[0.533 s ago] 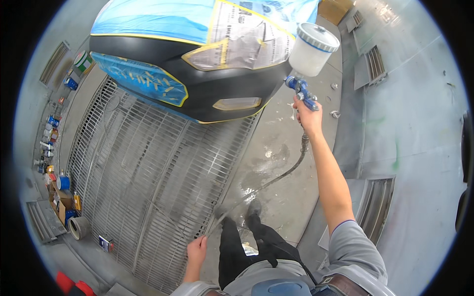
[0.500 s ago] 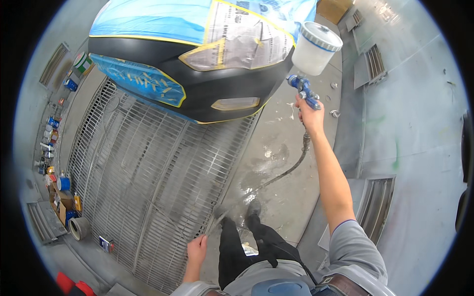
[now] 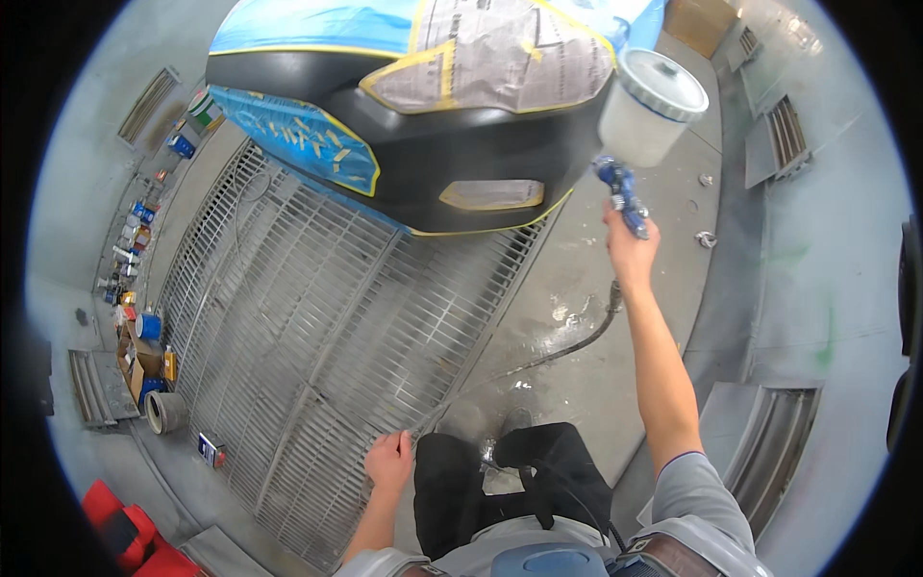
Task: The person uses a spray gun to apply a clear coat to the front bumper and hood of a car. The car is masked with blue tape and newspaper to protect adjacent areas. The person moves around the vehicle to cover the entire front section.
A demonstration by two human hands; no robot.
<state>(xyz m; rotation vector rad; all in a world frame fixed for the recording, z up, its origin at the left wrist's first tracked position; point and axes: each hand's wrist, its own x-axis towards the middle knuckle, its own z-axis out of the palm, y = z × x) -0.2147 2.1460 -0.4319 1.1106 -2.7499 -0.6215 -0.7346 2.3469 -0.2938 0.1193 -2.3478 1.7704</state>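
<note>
My right hand [image 3: 630, 252] is raised and gripped around a blue spray gun [image 3: 620, 192] with a white cup [image 3: 650, 108] on top, held close to the right end of a black car bumper [image 3: 433, 159]. The car is masked with blue film, paper and yellow tape [image 3: 452, 53]. A grey air hose [image 3: 548, 354] runs from the gun down across the floor to my left hand [image 3: 388, 462], which is low by my hip and closed on the hose.
A metal floor grate [image 3: 317, 337] lies under the car. Cans, boxes and a tape roll [image 3: 165, 412] line the left wall. A red object [image 3: 125, 534] sits at lower left. Wall vents [image 3: 779, 135] are on the right.
My right hand has kept the spray gun raised and shifted it slightly along the bumper's right end. The left hand stays low on the hose.
</note>
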